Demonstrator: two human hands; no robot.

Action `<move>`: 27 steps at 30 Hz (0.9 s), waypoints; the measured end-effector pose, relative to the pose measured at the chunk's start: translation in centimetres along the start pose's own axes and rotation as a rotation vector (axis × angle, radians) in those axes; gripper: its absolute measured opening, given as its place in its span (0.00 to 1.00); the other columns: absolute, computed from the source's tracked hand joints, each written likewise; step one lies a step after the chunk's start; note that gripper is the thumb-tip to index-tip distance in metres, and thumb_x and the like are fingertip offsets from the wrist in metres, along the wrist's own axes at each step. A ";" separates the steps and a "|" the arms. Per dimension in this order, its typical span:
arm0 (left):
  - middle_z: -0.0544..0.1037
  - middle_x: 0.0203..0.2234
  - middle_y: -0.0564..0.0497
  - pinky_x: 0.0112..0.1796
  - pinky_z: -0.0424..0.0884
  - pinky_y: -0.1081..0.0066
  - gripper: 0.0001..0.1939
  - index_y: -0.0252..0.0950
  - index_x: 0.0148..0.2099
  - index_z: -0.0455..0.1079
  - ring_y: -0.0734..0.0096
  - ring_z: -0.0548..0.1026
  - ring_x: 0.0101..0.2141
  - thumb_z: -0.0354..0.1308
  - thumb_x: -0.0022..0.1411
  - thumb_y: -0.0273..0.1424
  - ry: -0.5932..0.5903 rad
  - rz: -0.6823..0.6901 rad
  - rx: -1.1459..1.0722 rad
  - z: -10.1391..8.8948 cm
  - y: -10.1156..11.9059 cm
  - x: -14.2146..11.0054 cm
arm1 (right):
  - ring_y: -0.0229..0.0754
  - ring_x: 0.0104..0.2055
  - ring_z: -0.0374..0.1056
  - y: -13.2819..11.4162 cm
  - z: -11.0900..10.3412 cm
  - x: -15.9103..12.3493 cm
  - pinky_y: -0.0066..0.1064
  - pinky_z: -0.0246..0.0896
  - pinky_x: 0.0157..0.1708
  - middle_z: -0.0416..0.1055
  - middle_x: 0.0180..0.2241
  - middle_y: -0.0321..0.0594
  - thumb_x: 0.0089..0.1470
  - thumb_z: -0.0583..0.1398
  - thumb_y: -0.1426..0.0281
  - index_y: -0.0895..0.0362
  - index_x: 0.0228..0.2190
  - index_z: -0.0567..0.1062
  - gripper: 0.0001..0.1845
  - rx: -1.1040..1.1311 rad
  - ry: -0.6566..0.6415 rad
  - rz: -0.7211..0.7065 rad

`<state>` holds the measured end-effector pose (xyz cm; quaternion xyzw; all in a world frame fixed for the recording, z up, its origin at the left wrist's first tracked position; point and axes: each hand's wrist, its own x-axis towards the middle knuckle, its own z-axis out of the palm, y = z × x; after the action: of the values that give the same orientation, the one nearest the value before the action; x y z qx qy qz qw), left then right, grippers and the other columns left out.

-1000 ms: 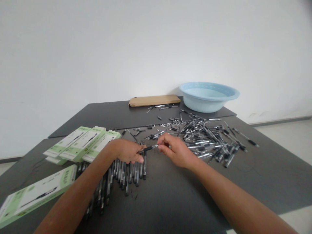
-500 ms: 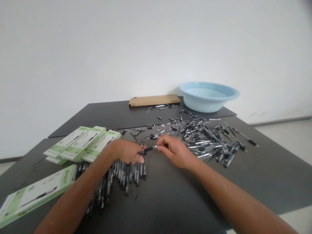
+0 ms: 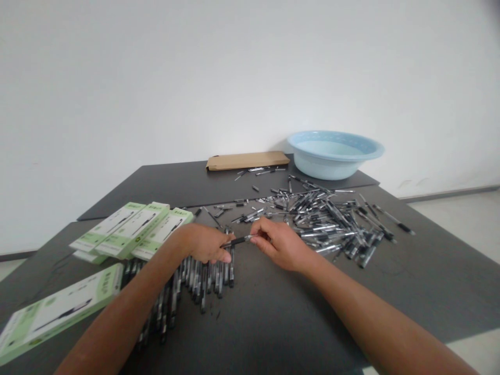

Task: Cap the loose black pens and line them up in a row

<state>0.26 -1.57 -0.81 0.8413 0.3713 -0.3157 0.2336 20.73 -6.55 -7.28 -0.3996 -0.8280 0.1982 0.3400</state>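
Between my two hands lies a pen (image 3: 239, 240) with a black grip and a clear barrel, held nearly level above the table. My left hand (image 3: 209, 244) is closed on its rear part. The thumb and fingertips of my right hand (image 3: 275, 240) pinch its tip end; whether they hold a separate small part there is hidden. Under my left hand and forearm, many black-capped pens (image 3: 203, 284) lie side by side in rows. To the right of my right hand spreads a loose heap of pen parts (image 3: 324, 213), with clear barrels and black grips.
Green and white pen boxes (image 3: 127, 226) are stacked at the left, with another pen box (image 3: 62, 310) nearer me. A flat brown cardboard piece (image 3: 248, 161) and a light blue basin (image 3: 332, 164) sit at the back of the dark table (image 3: 265, 323), by the wall.
Both hands keep their grip on the pen and have hardly moved. The pen and my right fingertips sit very slightly lower and further left than before.
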 end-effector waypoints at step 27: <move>0.81 0.32 0.44 0.28 0.68 0.73 0.24 0.32 0.59 0.60 0.62 0.77 0.31 0.48 0.63 0.37 -0.012 -0.020 -0.008 0.1 0.5 -0.2 | 0.37 0.29 0.63 -0.3 -0.2 -0.2 0.26 0.53 0.29 0.68 0.29 0.35 0.56 0.55 0.73 0.55 0.35 0.66 0.04 -0.030 -0.037 -0.056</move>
<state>0.52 -2.04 -0.72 0.8348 0.3796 -0.3215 0.2358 20.83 -6.85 -7.02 -0.3777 -0.8478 0.1835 0.3239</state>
